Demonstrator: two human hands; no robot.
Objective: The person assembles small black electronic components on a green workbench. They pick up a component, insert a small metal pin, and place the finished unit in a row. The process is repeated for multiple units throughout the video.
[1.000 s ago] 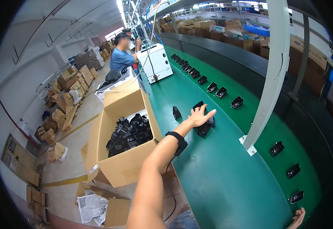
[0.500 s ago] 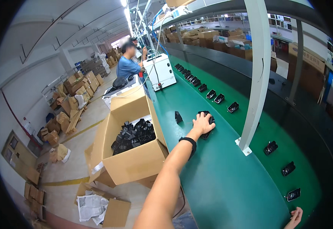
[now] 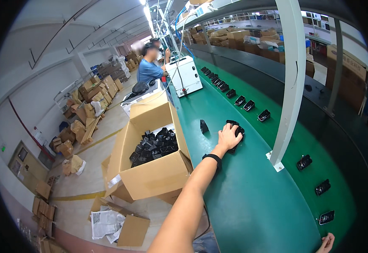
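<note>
My left hand [image 3: 229,137], with a black band on its wrist, reaches out over the green bench. Its bent fingers grip black plastic housings [image 3: 233,148] lying there; the hand covers much of them, so I cannot tell how many. Just left of it a single black wedge-shaped plastic piece [image 3: 203,126] stands on the bench. At the lower right corner only part of my right hand [image 3: 327,243] shows, fingers apart and loosely bent, nothing visible in them. Closest to it is a black housing [image 3: 326,217] on the green belt.
An open cardboard box [image 3: 154,181] of black plastic pieces stands left of the bench. A grey post [image 3: 288,92] rises between bench and belt. More housings [image 3: 264,115] line the belt. Beyond a white machine [image 3: 184,76], a person in blue [image 3: 149,71] works. A paper-filled carton [image 3: 134,230] sits on the floor.
The whole view has swung slightly, so the scene sits further right. My left hand stays on the same black housings, and my right hand remains at the lower right corner.
</note>
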